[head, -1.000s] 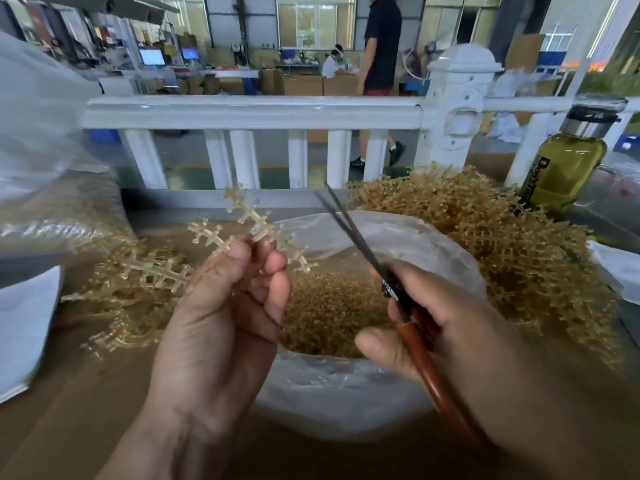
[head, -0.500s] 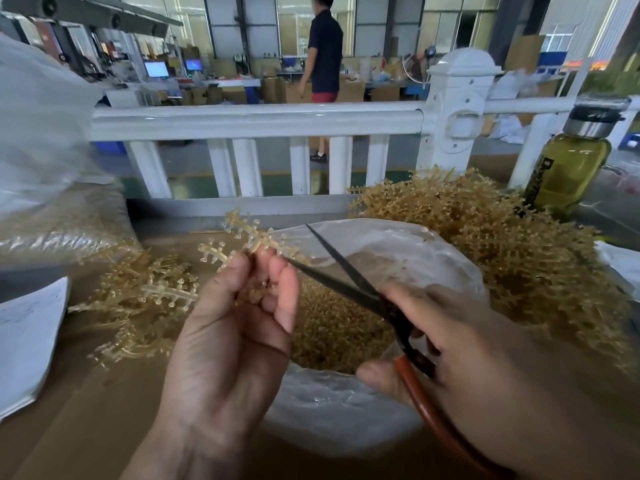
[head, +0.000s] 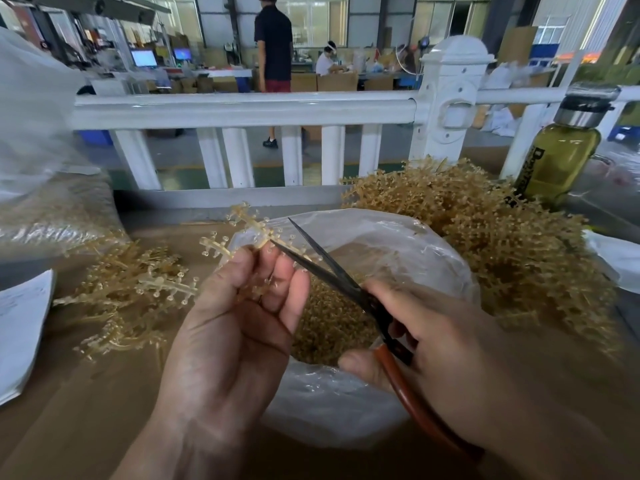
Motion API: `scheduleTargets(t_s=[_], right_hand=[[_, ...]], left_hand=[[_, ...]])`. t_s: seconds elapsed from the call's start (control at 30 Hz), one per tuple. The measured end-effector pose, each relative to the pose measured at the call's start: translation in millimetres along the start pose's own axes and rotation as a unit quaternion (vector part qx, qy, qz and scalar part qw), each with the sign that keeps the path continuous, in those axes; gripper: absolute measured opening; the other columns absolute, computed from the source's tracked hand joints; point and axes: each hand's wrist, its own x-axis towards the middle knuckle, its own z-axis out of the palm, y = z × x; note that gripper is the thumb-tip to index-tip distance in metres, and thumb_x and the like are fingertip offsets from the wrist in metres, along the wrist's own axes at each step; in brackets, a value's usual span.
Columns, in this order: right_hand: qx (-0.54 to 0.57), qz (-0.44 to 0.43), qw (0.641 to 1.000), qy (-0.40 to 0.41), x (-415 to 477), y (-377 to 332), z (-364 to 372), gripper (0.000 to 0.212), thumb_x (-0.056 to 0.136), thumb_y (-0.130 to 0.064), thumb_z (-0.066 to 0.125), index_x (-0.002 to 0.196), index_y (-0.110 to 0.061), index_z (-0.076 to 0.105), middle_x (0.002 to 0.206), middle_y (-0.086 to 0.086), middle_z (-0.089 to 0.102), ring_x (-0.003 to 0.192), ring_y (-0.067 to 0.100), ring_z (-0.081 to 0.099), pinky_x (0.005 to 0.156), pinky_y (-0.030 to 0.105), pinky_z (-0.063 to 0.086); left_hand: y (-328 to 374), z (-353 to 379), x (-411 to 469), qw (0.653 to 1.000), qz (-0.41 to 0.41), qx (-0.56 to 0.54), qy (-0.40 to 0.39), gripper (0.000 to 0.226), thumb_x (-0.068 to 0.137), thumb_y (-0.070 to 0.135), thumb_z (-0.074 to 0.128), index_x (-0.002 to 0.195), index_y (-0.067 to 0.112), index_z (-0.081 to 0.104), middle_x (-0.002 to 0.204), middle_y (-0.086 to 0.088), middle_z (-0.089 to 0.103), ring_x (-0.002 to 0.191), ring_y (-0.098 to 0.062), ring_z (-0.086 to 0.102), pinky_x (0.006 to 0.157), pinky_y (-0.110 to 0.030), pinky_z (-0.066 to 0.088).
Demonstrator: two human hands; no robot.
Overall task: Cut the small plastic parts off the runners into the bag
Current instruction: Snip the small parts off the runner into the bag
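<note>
My left hand (head: 235, 317) pinches a pale amber plastic runner (head: 249, 225) with small round parts on its branches, held above the rim of a clear plastic bag (head: 408, 251). My right hand (head: 426, 334) grips scissors (head: 332, 268) with orange-red handles. Their dark blades are spread apart, and the lower blade's tip lies against the runner just above my left fingers. Inside the bag lies a heap of cut amber parts (head: 329, 323).
A big pile of uncut runners (head: 502, 244) fills the right side, a smaller pile of runners (head: 128, 289) lies at the left. A green bottle (head: 561, 157) stands back right, white paper (head: 20, 323) at the left edge, a white railing (head: 242, 109) behind.
The scissors have swung down from upright to point left at the runner, and the blades have spread. My left hand keeps its hold on the runner.
</note>
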Motion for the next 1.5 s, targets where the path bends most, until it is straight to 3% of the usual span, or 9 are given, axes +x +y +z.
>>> scheduleTargets(t_s=[0.3, 0.57, 0.77, 1.0, 1.2, 1.33, 1.5], right_hand=[[0.005, -0.003, 1.0, -0.01, 0.2, 4.2, 0.4, 0.074, 0.077, -0.088, 0.038, 0.135, -0.042, 0.039, 0.094, -0.019, 0.061, 0.077, 0.001, 0.062, 0.064, 0.03, 0.056], [0.02, -0.007, 1.0, -0.007, -0.2, 5.7, -1.8, 0.082, 0.076, -0.086, 0.042, 0.139, -0.034, 0.048, 0.093, -0.023, 0.056, 0.078, 0.001, 0.059, 0.065, 0.028, 0.054], [0.015, -0.014, 1.0, -0.001, -1.6, 6.0, -3.0, 0.073, 0.075, -0.084, 0.044, 0.134, -0.041, 0.037, 0.095, -0.016, 0.063, 0.08, 0.006, 0.063, 0.066, 0.035, 0.057], [0.01, -0.016, 1.0, -0.004, -0.8, 5.9, -3.9, 0.069, 0.077, -0.084, 0.043, 0.128, -0.038, 0.048, 0.082, -0.018, 0.056, 0.071, 0.004, 0.057, 0.059, 0.032, 0.053], [0.029, -0.009, 1.0, -0.006, -0.9, 5.1, -4.1, 0.068, 0.077, -0.084, 0.042, 0.123, -0.034, 0.047, 0.091, -0.008, 0.065, 0.079, 0.01, 0.064, 0.065, 0.034, 0.056], [0.044, -0.008, 0.999, -0.015, 0.2, 6.2, -2.8, 0.067, 0.077, -0.082, 0.043, 0.119, -0.032, 0.054, 0.09, -0.012, 0.063, 0.079, 0.006, 0.063, 0.067, 0.031, 0.054], [0.055, 0.002, 0.999, 0.002, 1.5, 5.5, 0.4, 0.066, 0.075, -0.082, 0.044, 0.122, -0.036, 0.043, 0.098, -0.01, 0.064, 0.09, 0.006, 0.061, 0.078, 0.025, 0.048]], left_hand=[[-0.7, 0.6, -1.4, 1.0, 0.003, 0.029, 0.001, 0.014, 0.086, 0.016, 0.064, 0.074, 0.018, 0.07, 0.079, 0.001, 0.072, 0.078, -0.013, 0.074, 0.072, -0.03, 0.061], [-1.1, 1.2, -2.5, 0.998, 0.023, 0.058, 0.011, 0.009, 0.093, 0.017, 0.062, 0.086, 0.014, 0.067, 0.08, -0.001, 0.074, 0.085, -0.016, 0.076, 0.072, -0.03, 0.061], [-1.6, 2.0, -2.5, 0.997, 0.028, 0.067, 0.011, 0.018, 0.092, 0.016, 0.061, 0.077, 0.015, 0.072, 0.078, 0.0, 0.074, 0.08, -0.015, 0.076, 0.07, -0.029, 0.061], [-1.1, 2.4, -2.4, 0.998, 0.023, 0.063, 0.006, 0.015, 0.091, 0.016, 0.062, 0.079, 0.015, 0.071, 0.079, 0.0, 0.074, 0.082, -0.015, 0.076, 0.071, -0.03, 0.061], [-0.4, 2.4, -2.1, 0.998, 0.016, 0.058, 0.018, 0.014, 0.085, 0.018, 0.065, 0.073, 0.015, 0.073, 0.08, -0.002, 0.074, 0.082, -0.016, 0.076, 0.069, -0.03, 0.061], [0.4, 2.1, -1.6, 0.998, 0.014, 0.058, 0.023, 0.011, 0.086, 0.017, 0.064, 0.078, 0.014, 0.072, 0.08, -0.003, 0.074, 0.081, -0.016, 0.076, 0.068, -0.03, 0.061], [1.2, 2.2, -2.0, 0.998, 0.015, 0.049, 0.024, 0.005, 0.085, 0.017, 0.065, 0.085, 0.013, 0.067, 0.079, -0.002, 0.074, 0.079, -0.015, 0.076, 0.068, -0.029, 0.061]])
